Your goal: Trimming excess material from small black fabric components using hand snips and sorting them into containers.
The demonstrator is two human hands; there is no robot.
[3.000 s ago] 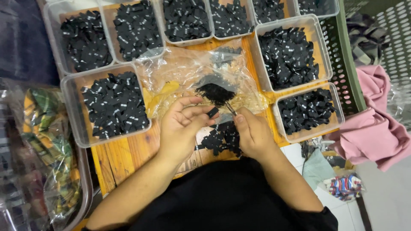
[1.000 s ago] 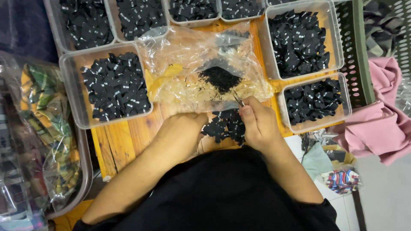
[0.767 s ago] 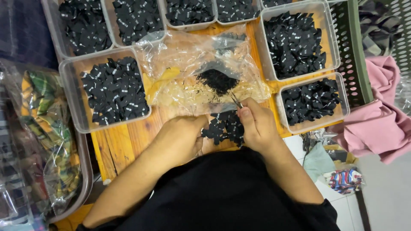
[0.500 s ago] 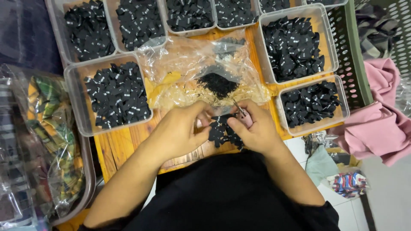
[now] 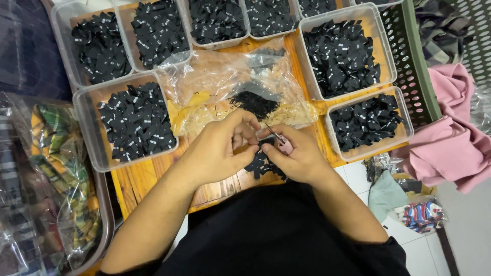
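Far left: plaid fabric in a clear plastic bag [image 5: 56, 168], off the table edge. Next right, a clear plastic tray [image 5: 92, 153] packed with small black woven labels, sitting on the wooden table [image 5: 138, 179].

Centre: left hand [image 5: 217, 148] curled narrow, fingertips pinching a small black label, meeting the right hand just above a loose pile of black labels [image 5: 258, 163] on the near table edge. Behind the hands, a crumpled clear bag [image 5: 215, 87] holding more black pieces.

Right hand [image 5: 296, 156] closed around small pink-handled snips [image 5: 280, 142], blades pointing toward the left fingertips.

Right: two more label trays [image 5: 388, 56]; beyond them a green perforated basket [image 5: 414, 71] and pink cloth [image 5: 455, 148].
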